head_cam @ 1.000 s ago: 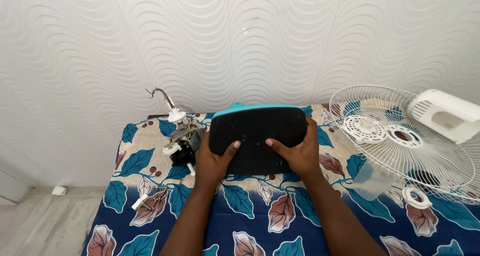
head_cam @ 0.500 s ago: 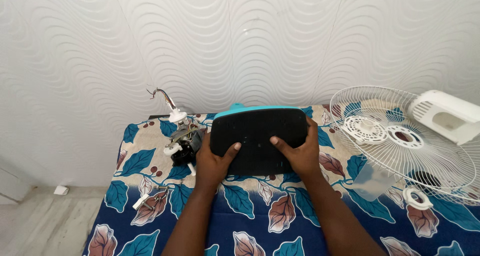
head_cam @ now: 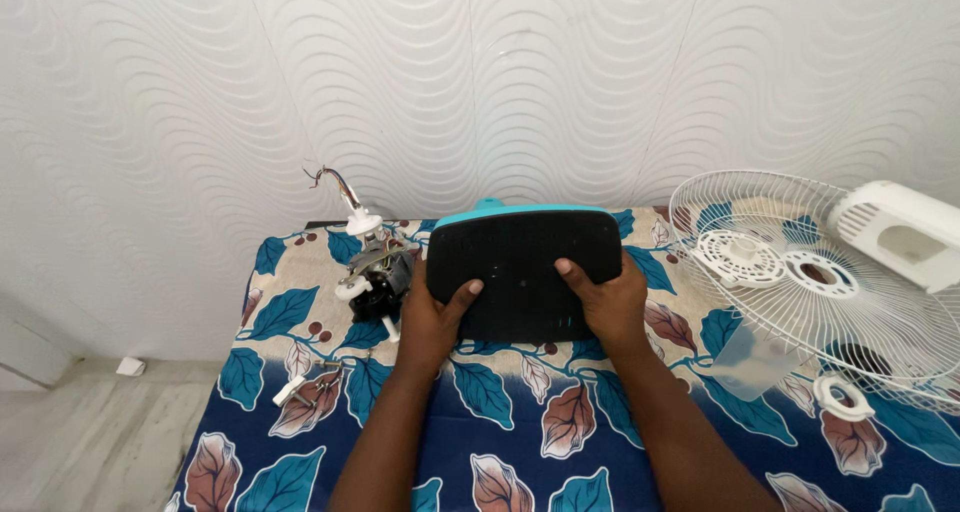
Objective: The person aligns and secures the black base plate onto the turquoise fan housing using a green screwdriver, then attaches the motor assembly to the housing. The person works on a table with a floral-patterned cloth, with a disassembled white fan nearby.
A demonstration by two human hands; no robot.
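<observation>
A black rounded panel with a teal rim, a fan base turned underside up, stands tilted on the leaf-print cloth. My left hand grips its lower left edge, thumb on the black face. My right hand grips its lower right edge, thumb also on the face. Just left of the base lies a bare fan motor with a white shaft and loose wires sticking up.
White wire fan grilles lie at the right with a white motor housing on them and a white ring in front. Small screws and a white part rest near the table's left side. A patterned white wall stands behind.
The view has shifted slightly right and up. My right hand slid a little lower along the base's right edge; both hands keep hold of it.
</observation>
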